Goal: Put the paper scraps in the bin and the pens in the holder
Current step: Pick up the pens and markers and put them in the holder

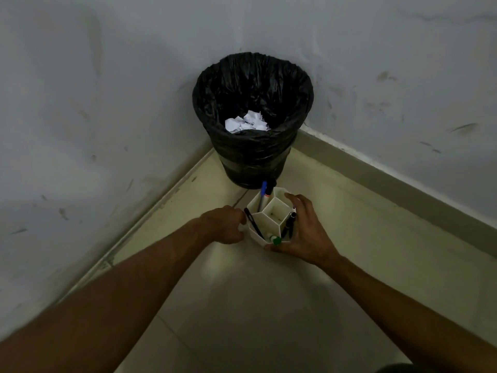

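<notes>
Fingertips of the left hand (224,224) hidden beside the pen holder (278,204), lower barrels of the pens (263,190) sunk inside it, paper scraps (247,122) partly masked by the near rim of the bin (252,157), dark shape (395,368) cut off at the bottom edge, perhaps a knee

Crumpled white scraps (246,121) in black-lined bin (252,157); pens (263,193) in white holder (254,204).
</notes>
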{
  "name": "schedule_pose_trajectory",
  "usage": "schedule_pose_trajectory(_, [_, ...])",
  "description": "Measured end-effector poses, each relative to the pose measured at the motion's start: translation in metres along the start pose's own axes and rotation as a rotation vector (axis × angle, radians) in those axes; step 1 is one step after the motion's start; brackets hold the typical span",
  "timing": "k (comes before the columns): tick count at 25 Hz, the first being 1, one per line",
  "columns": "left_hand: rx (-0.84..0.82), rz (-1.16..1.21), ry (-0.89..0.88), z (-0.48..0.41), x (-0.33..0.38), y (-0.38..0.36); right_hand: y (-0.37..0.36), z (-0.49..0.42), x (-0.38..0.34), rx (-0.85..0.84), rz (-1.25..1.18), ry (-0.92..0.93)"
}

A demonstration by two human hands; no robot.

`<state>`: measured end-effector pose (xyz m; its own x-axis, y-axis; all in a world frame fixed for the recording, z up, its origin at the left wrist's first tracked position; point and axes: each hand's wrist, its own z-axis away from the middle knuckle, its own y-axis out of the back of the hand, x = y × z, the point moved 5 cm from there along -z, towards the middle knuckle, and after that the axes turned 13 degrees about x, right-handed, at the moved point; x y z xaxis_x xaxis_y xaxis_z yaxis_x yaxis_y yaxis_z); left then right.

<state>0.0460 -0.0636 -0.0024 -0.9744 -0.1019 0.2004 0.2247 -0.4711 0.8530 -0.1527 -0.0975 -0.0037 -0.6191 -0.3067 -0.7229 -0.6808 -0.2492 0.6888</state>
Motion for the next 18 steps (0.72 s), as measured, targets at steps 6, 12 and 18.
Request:
schedule_pose_trajectory(6, [0.075, 0.058, 0.036, 0.027, 0.01, 0.039, 0.057, 0.007, -0.021, 0.124, 0.081, -0.089])
schedule_pose_trajectory(12, [0.263, 0.308, 0.084, 0.114, 0.065, 0.17, 0.183, 0.034, -0.126, 0.227, -0.001, -0.213])
schedule_pose_trajectory(18, [0.375, 0.429, 0.072, 0.213, 0.122, 0.341, 0.327, 0.059, -0.271, 0.352, -0.027, -0.283])
